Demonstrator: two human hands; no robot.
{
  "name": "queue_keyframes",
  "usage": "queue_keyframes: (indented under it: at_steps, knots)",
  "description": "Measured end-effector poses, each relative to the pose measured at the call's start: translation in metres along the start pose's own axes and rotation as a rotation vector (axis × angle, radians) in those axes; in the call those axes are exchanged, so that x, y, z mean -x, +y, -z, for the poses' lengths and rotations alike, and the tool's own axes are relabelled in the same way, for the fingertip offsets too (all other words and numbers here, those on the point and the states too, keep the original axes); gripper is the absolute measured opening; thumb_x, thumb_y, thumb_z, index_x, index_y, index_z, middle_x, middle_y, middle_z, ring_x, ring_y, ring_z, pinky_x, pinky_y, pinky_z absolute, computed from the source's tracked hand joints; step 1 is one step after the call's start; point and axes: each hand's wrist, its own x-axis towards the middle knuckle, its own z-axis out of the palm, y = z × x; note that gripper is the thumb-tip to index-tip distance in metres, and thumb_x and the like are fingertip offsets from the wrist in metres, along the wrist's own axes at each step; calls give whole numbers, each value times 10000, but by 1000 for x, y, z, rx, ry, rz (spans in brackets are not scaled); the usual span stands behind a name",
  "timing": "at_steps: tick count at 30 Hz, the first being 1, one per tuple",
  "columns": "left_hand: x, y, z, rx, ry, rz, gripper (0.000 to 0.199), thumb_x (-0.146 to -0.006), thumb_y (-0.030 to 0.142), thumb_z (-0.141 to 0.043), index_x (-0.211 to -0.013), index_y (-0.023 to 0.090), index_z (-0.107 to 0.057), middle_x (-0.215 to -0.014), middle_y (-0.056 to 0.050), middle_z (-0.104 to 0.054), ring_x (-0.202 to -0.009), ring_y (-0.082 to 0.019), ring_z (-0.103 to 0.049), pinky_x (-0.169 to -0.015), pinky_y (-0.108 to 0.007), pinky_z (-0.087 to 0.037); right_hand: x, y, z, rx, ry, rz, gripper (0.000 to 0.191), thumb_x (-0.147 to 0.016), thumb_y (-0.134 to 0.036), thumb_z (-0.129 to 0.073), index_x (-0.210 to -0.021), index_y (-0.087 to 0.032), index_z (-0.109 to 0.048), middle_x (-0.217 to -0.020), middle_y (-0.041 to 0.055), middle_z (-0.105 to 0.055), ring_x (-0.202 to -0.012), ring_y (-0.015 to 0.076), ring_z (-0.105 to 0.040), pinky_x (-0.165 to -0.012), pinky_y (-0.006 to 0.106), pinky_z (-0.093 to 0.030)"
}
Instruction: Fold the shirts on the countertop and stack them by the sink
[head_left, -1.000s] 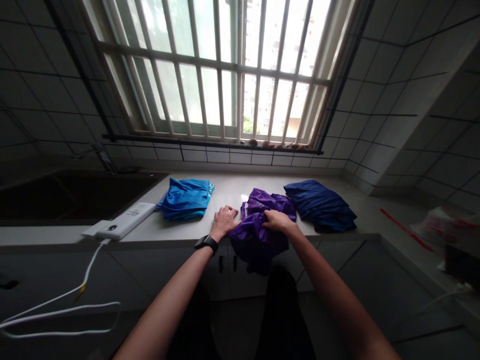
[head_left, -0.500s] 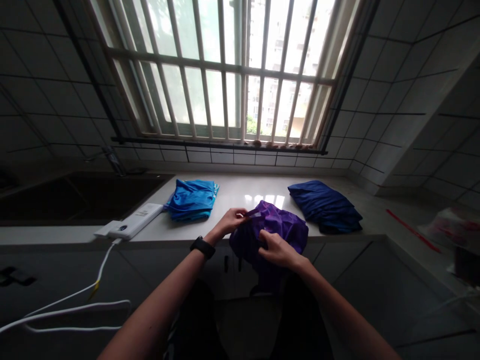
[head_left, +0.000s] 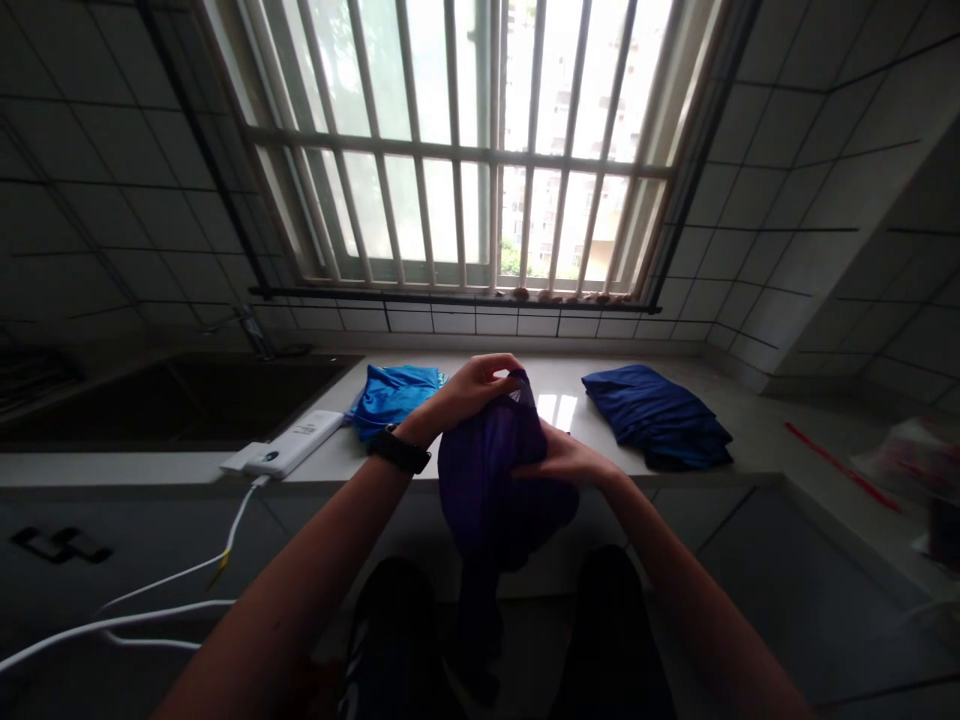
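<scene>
Purple garment (head_left: 484, 480), left hand (head_left: 472, 390) gripping its top, right hand (head_left: 566, 460) clasping its side; blue bundle (head_left: 394, 400) 11 o'clock, navy bundle (head_left: 652, 420) 2 o'clock.

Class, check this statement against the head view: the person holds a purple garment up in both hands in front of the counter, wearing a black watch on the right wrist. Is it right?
Not quite: the black watch is on the left wrist, not the right, as the head view shows. The rest stands: the left hand and right hand hold the purple garment up in front of the counter.
</scene>
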Motion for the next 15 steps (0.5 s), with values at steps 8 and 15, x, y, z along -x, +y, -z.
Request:
queue_keyframes:
  at_steps: [8,15]
  knots:
    - [-5,-20,43,-216,641,51,225,-767,377,-706,-827,163,-672,-824,-44,-663,-805,-179,-606,-708,-267,-487,-5,4,48,287,-116,-285,87,-750,-246,-701,-804,-187,-669,-680,-4,-655,-650,155,-609,-595,224,-436]
    - [13,-31,62,11,54,238,434,-733,577,-723,-861,163,-714,-824,-86,-691,-769,-209,-634,-614,-279,-481,-33,-9,54,244,697,-36,64,-825,-201,-475,-824,-238,-528,-726,5,-628,-750,195,-618,-689,259,-462]
